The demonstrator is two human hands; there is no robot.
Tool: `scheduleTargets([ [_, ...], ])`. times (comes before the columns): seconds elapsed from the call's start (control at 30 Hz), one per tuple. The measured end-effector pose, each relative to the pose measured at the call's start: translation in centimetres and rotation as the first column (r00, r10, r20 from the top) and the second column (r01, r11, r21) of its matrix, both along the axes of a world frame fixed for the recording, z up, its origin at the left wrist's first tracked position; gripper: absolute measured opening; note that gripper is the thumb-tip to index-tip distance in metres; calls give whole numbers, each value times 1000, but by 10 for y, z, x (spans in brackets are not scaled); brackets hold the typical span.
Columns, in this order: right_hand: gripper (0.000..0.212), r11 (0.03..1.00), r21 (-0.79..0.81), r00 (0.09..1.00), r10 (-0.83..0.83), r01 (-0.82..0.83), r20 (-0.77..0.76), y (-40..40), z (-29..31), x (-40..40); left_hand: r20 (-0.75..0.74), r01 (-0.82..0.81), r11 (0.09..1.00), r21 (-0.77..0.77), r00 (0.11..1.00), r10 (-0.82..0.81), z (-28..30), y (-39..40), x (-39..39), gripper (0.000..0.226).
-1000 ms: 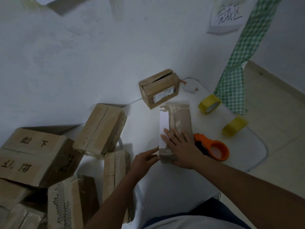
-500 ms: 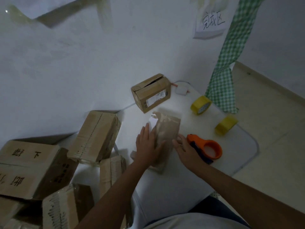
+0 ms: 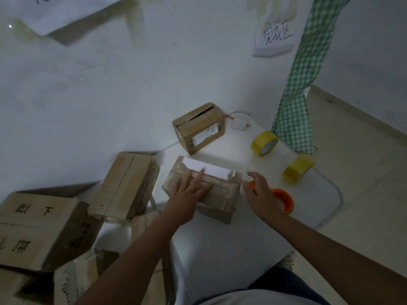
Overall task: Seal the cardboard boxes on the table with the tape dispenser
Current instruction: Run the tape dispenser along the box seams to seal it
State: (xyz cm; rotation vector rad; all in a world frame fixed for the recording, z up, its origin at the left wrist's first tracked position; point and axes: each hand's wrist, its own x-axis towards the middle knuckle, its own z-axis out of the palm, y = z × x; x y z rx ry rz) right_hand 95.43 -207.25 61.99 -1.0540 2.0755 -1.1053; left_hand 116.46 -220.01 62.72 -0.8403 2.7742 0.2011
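Head view: left hand (image 3: pixel 189 190) flat on box (image 3: pixel 222 194)

Left hand (image 3: pixel 187 195) flat, palm down, fingers (image 3: pixel 199 177) straight and spread, forearm reaching in from lower left. Right hand (image 3: pixel 261 194) loosely open, thumb apart, fingers slightly bent, forearm stretching in from lower right.

Bare table (image 3: pixel 231 243) – boxes (image 3: pixel 125 186) leftward

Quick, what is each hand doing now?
Left hand: open, flat on the box.
Right hand: open, over the tape dispenser, holding nothing.
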Motion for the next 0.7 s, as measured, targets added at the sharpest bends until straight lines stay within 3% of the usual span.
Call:
scheduleTargets([
  [0.2, 52, 971, 155, 979, 166, -183, 114, -29, 9, -3, -33, -155, 972, 179, 986, 163, -15, 18, 0, 92],
  [0.37, 40, 978, 119, 985, 167, -170, 30, -18, 7, 1, -124, -231, 951, 204, 958, 259, -12, 24, -5, 72],
  [0.5, 22, 991, -1, 991, 132, -132, -6, 19, 1, 21, -147, -193, 961, 199, 963, 224, -15, 16, -3, 71],
  [0.7, 28, 996, 66, 999, 53, -53, 2, 38, -21, 10, -162, -55, 995, 85, 984, 68, -24, 23, -2, 75],
])
